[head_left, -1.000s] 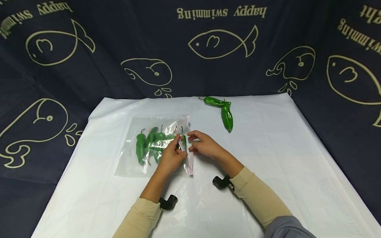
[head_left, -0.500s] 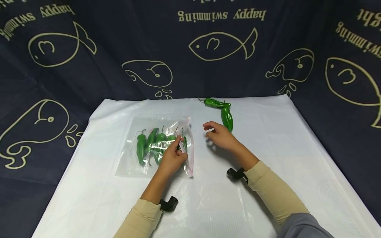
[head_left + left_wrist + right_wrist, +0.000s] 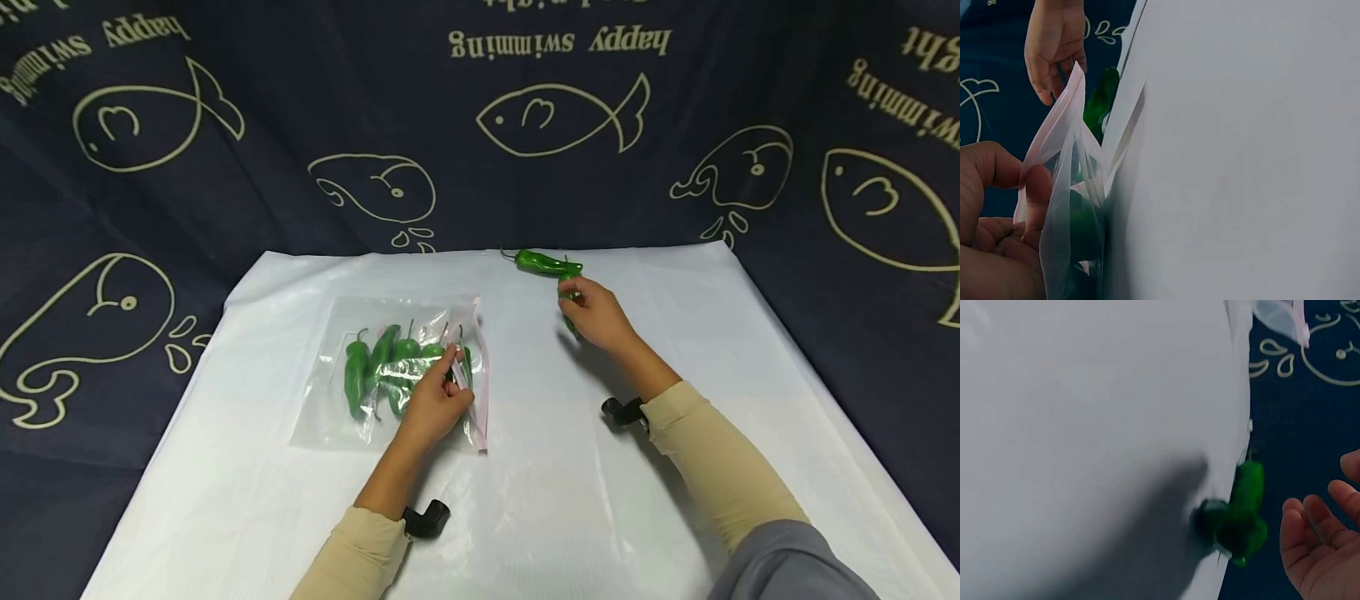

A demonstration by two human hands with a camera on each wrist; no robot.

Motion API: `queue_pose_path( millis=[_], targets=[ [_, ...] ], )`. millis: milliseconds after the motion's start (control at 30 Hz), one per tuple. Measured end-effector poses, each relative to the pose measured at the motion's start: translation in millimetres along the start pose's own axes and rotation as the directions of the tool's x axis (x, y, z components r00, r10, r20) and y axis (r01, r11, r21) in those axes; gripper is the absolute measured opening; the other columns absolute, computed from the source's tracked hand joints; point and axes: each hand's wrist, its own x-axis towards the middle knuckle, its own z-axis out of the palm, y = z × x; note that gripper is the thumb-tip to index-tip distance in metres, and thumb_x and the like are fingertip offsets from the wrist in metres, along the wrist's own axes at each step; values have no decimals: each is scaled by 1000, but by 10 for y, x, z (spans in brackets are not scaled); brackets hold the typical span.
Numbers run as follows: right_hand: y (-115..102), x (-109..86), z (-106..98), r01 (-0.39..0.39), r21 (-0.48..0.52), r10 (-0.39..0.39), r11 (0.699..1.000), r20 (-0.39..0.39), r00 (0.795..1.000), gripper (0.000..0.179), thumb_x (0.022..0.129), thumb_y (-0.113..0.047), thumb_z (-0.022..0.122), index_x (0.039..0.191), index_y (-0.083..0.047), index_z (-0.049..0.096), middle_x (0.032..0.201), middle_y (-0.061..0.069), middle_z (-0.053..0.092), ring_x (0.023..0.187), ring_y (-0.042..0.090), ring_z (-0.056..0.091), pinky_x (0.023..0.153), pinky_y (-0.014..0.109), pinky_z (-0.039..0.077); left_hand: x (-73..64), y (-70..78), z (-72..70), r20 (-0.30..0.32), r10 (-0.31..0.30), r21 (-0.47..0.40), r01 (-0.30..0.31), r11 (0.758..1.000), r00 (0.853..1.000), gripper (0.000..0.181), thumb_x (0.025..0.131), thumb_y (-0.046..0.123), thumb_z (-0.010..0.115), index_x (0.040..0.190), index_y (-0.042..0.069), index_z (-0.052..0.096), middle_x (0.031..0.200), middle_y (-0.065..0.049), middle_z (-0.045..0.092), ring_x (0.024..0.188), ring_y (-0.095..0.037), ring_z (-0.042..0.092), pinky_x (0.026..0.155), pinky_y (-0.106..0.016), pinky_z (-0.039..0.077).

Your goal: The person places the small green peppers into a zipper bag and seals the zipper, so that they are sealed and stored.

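Observation:
A clear zip bag (image 3: 318, 421) with a pink-edged mouth lies flat on the table, holding several green peppers (image 3: 356, 379). My left hand (image 3: 433, 404) pinches the lip of the bag's mouth between thumb and fingers, and the left wrist view shows the pink edge (image 3: 1054, 128) raised and parted. To the right, my right hand (image 3: 602, 317) hovers over a green pepper (image 3: 571, 326), partly covering it in the head view. In the right wrist view its fingers are loosely bent and stand apart from the peppers (image 3: 1249, 490). A second loose pepper (image 3: 540, 263) lies just behind.
White cloth (image 3: 525, 500) covers the table. A dark blue curtain (image 3: 465, 92) with fish and whale drawings hangs behind the table's far edge. Both wrists carry small black cameras (image 3: 427, 518).
My right hand has left the bag's mouth and moved right and away from me to the loose peppers. The left hand keeps its pinch on the bag in the same place.

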Motion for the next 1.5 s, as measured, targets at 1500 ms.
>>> queue_pose_path(
  millis=[1500],
  targets=[
    [384, 568, -3, -103, -240, 122, 965, 65, 990, 73, 93, -21, 66, 154, -1, 30, 137, 31, 42, 123, 43, 45, 102, 56, 40, -1, -25, -23, 3, 14, -13, -14, 1000, 1000, 82, 79, 0, 62, 155, 5, 32, 144, -3, 53, 61, -7, 48, 53, -21, 40]
  ],
)
